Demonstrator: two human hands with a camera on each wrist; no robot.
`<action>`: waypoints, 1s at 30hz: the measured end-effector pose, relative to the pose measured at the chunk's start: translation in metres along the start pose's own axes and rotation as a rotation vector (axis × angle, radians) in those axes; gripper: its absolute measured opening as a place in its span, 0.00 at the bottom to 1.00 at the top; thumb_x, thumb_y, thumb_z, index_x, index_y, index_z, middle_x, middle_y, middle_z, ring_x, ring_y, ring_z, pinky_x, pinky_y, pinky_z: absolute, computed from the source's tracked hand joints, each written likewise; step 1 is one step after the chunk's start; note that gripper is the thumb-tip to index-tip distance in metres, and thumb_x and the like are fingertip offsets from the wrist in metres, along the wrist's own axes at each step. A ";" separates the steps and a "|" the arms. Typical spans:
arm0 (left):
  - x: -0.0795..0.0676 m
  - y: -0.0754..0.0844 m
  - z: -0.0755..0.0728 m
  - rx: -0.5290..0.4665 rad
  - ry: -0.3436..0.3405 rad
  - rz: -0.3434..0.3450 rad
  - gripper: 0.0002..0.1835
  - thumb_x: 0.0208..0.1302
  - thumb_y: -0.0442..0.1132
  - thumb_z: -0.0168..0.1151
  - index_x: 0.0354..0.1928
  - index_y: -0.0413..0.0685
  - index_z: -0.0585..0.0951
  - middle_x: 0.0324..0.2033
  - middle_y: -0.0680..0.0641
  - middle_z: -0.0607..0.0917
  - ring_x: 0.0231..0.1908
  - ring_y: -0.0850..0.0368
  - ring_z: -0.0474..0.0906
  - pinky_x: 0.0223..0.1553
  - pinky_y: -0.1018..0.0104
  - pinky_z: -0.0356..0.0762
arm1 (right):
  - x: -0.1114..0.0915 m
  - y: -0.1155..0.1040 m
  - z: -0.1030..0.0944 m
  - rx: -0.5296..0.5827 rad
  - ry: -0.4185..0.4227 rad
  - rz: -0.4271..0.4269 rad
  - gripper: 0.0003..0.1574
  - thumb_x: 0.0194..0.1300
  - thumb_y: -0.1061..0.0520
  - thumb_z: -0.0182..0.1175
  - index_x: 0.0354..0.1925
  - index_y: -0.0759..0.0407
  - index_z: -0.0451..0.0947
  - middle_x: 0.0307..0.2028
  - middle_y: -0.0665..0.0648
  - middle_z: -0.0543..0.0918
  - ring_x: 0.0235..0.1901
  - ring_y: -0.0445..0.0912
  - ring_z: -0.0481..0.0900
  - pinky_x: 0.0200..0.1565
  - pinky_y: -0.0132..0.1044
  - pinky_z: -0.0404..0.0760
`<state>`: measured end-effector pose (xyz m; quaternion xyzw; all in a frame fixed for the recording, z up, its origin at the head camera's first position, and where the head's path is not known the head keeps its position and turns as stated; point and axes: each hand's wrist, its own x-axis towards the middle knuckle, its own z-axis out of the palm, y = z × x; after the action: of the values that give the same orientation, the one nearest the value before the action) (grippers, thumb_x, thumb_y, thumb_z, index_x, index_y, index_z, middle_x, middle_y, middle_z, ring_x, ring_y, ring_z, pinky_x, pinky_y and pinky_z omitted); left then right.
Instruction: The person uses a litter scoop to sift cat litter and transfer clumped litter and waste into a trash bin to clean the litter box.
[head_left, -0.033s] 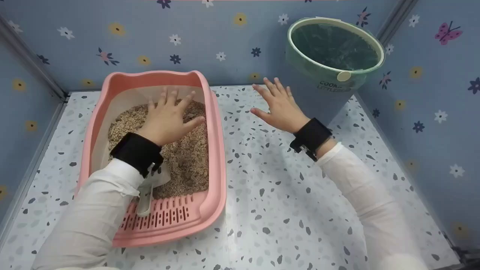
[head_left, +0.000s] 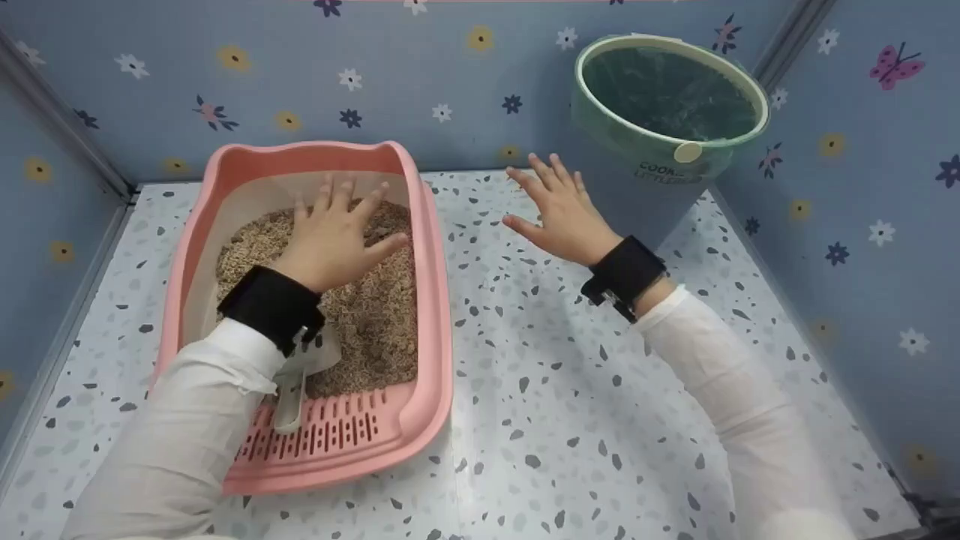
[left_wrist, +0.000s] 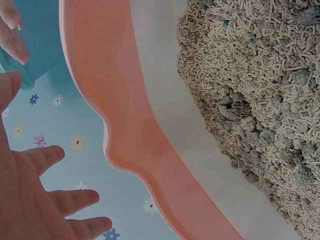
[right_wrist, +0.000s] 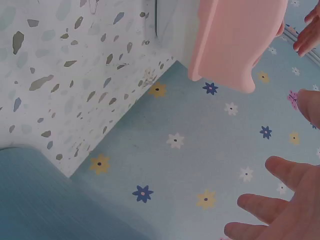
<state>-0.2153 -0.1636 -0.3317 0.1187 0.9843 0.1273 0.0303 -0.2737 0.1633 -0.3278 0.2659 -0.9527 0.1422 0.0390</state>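
Note:
My left hand (head_left: 326, 240) hovers above the pink litter box (head_left: 435, 315), fingers spread and nothing held. Under it lies tan pellet litter (head_left: 375, 330), and the left wrist view shows darker grey clumps (left_wrist: 245, 120) among the pellets. A pale scoop (head_left: 291, 405) rests at the box's front, its handle over the slotted ledge and its head partly hidden by my wrist. My right hand (head_left: 566, 214), also with spread fingers and nothing in it, is held in the air just left of the bin (head_left: 645, 187).
The tall bin stands in the back right corner, lined with a green bag (head_left: 667, 90) under a cream rim ring (head_left: 759, 105). Flowered blue walls (head_left: 420, 75) enclose the back and sides. The speckled floor (head_left: 525, 390) runs between the box and the right wall.
Both hands have shifted only very slightly, the left a touch leftward and the right a touch rightward. Box, scoop and bin stay in place.

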 end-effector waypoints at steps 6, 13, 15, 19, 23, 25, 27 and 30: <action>-0.016 -0.035 -0.014 -0.036 0.031 -0.077 0.48 0.60 0.74 0.36 0.74 0.57 0.39 0.71 0.37 0.32 0.69 0.32 0.24 0.59 0.31 0.20 | -0.007 0.012 -0.031 -0.037 0.333 -0.103 0.39 0.63 0.42 0.59 0.67 0.56 0.62 0.69 0.64 0.59 0.71 0.58 0.50 0.70 0.49 0.47; -0.040 -0.106 -0.029 -0.083 0.053 -0.229 0.53 0.60 0.72 0.44 0.73 0.49 0.35 0.68 0.29 0.28 0.66 0.25 0.23 0.56 0.25 0.24 | -0.011 0.048 -0.072 -0.108 0.494 -0.035 0.36 0.60 0.45 0.62 0.62 0.58 0.66 0.61 0.64 0.68 0.64 0.56 0.61 0.66 0.48 0.58; -0.047 -0.122 -0.029 -0.095 0.038 -0.258 0.54 0.60 0.72 0.44 0.73 0.45 0.34 0.67 0.24 0.31 0.65 0.22 0.27 0.57 0.24 0.31 | -0.014 0.059 -0.078 -0.116 0.472 0.016 0.37 0.60 0.43 0.62 0.63 0.58 0.66 0.60 0.64 0.68 0.63 0.56 0.61 0.64 0.51 0.60; -0.058 -0.150 -0.027 -0.155 -0.049 -0.310 0.60 0.59 0.72 0.45 0.70 0.33 0.30 0.61 0.15 0.47 0.60 0.18 0.48 0.56 0.26 0.48 | -0.017 0.077 -0.083 -0.136 0.419 0.108 0.39 0.59 0.40 0.62 0.62 0.59 0.67 0.57 0.64 0.70 0.60 0.58 0.64 0.59 0.55 0.63; -0.067 -0.167 -0.021 -0.248 -0.200 -0.371 0.65 0.57 0.75 0.42 0.65 0.26 0.23 0.53 0.13 0.59 0.45 0.24 0.70 0.44 0.37 0.72 | -0.019 0.089 -0.084 -0.164 0.350 0.199 0.40 0.58 0.35 0.60 0.59 0.60 0.69 0.51 0.65 0.75 0.51 0.60 0.68 0.52 0.56 0.65; -0.070 -0.171 -0.017 -0.296 -0.261 -0.386 0.65 0.58 0.73 0.43 0.64 0.23 0.22 0.50 0.15 0.63 0.37 0.33 0.77 0.35 0.45 0.78 | -0.020 0.094 -0.084 -0.174 0.317 0.243 0.41 0.58 0.32 0.59 0.56 0.61 0.71 0.47 0.64 0.76 0.47 0.59 0.69 0.49 0.55 0.66; -0.072 -0.173 -0.013 -0.345 -0.296 -0.389 0.64 0.60 0.71 0.44 0.63 0.22 0.22 0.46 0.18 0.66 0.31 0.44 0.79 0.27 0.51 0.80 | -0.020 0.099 -0.083 -0.179 0.300 0.268 0.42 0.57 0.29 0.57 0.51 0.62 0.73 0.42 0.64 0.77 0.42 0.59 0.71 0.44 0.54 0.68; -0.076 -0.174 -0.009 -0.390 -0.317 -0.372 0.60 0.64 0.65 0.47 0.64 0.20 0.27 0.43 0.22 0.70 0.27 0.52 0.80 0.25 0.52 0.81 | -0.019 0.104 -0.082 -0.210 0.296 0.289 0.42 0.54 0.25 0.55 0.42 0.62 0.74 0.33 0.62 0.77 0.33 0.57 0.72 0.33 0.50 0.67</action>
<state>-0.1814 -0.3477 -0.3657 -0.0532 0.9291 0.2860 0.2283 -0.3118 0.2818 -0.2784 0.0973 -0.9743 0.0838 0.1850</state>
